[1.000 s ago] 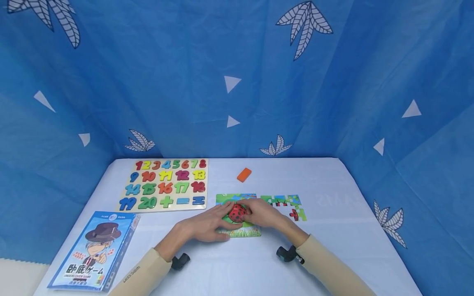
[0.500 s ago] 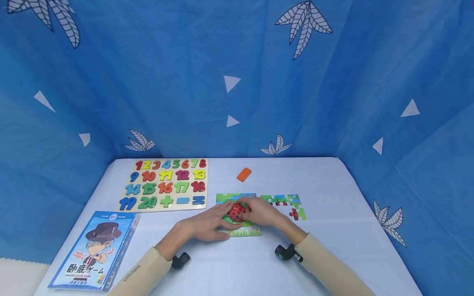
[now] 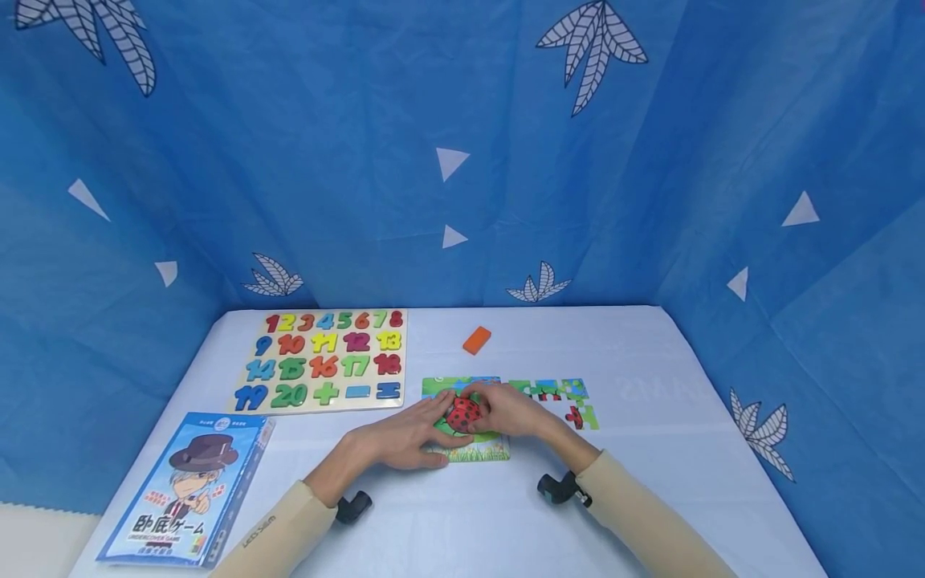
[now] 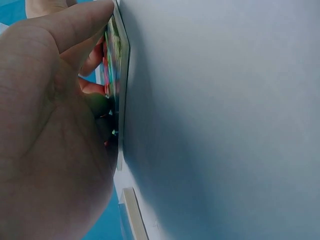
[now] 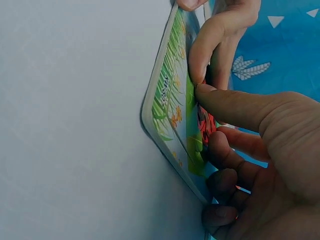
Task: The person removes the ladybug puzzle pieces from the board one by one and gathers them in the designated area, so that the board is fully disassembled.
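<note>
A jigsaw puzzle board [image 3: 473, 453] with a red, black-spotted ladybug and a grassy border lies at the front middle of the table. My left hand [image 3: 412, 437] rests on its left side, fingers extended beside the ladybug. My right hand [image 3: 513, 411] is over the right side, thumb and fingers curled about a red ladybug jigsaw piece [image 5: 206, 122]. In the right wrist view the right thumb [image 5: 207, 92] sits close to a left fingertip. The left palm [image 4: 55, 145] hides much of the board in the left wrist view.
Loose jigsaw pieces [image 3: 574, 390] lie just right of the board, one ladybug-patterned piece [image 3: 575, 417] among them. An orange block [image 3: 476, 340] is behind it. A wooden number board [image 3: 311, 405] stands back left, with a blue game box [image 3: 184, 490] in front.
Both hands stay at the board. The right fingers shift only slightly around the ladybug; the loose pieces and other things have not moved.
</note>
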`<state>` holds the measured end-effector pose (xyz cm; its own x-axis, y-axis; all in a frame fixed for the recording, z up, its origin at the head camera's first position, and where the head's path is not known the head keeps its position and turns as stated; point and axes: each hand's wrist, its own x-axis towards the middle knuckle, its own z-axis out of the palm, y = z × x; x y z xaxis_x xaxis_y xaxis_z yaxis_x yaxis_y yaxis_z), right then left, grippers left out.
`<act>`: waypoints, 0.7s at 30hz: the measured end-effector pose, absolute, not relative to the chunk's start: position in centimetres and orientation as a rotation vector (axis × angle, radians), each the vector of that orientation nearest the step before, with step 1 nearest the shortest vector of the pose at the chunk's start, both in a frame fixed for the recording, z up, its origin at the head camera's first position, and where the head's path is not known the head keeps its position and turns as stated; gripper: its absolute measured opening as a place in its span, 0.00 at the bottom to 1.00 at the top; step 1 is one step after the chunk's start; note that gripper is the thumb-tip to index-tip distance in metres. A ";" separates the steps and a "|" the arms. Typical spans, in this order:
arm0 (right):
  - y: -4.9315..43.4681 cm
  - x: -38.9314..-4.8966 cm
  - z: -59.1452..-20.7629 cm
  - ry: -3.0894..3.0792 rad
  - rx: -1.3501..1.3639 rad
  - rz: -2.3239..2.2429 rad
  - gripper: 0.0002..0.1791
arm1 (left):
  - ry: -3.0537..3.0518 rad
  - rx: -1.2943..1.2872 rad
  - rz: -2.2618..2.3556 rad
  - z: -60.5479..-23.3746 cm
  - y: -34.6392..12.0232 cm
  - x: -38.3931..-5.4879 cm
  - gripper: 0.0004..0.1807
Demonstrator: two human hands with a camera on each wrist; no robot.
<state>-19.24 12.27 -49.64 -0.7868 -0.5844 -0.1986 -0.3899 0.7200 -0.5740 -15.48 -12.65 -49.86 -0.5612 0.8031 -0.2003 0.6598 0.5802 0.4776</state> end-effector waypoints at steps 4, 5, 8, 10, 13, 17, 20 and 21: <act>12.3 -19.3 -49.7 2.551 -0.758 -0.760 0.32 | 2.414 1.182 0.503 -49.8 -12.7 -15.5 0.25; 12.3 -19.3 -49.7 2.548 -0.758 -0.768 0.32 | 2.414 1.181 0.505 -49.8 -12.7 -15.5 0.25; 12.4 -19.2 -49.6 2.539 -0.753 -0.795 0.31 | 2.413 1.179 0.506 -49.8 -12.6 -15.5 0.25; 12.4 -19.1 -49.5 2.532 -0.750 -0.817 0.30 | 2.412 1.174 0.509 -49.9 -12.6 -15.5 0.25; 12.4 -19.1 -49.5 2.523 -0.754 -0.851 0.29 | 2.406 1.171 0.523 -49.8 -12.5 -15.5 0.25; 12.4 -19.0 -49.6 2.520 -0.760 -0.884 0.28 | 2.407 1.170 0.535 -49.8 -12.5 -15.4 0.25; 12.5 -19.0 -49.7 2.522 -0.758 -0.896 0.27 | 2.410 1.168 0.532 -49.8 -12.5 -15.4 0.25; 12.5 -19.0 -49.7 2.524 -0.758 -0.898 0.26 | 2.411 1.167 0.531 -49.8 -12.5 -15.4 0.25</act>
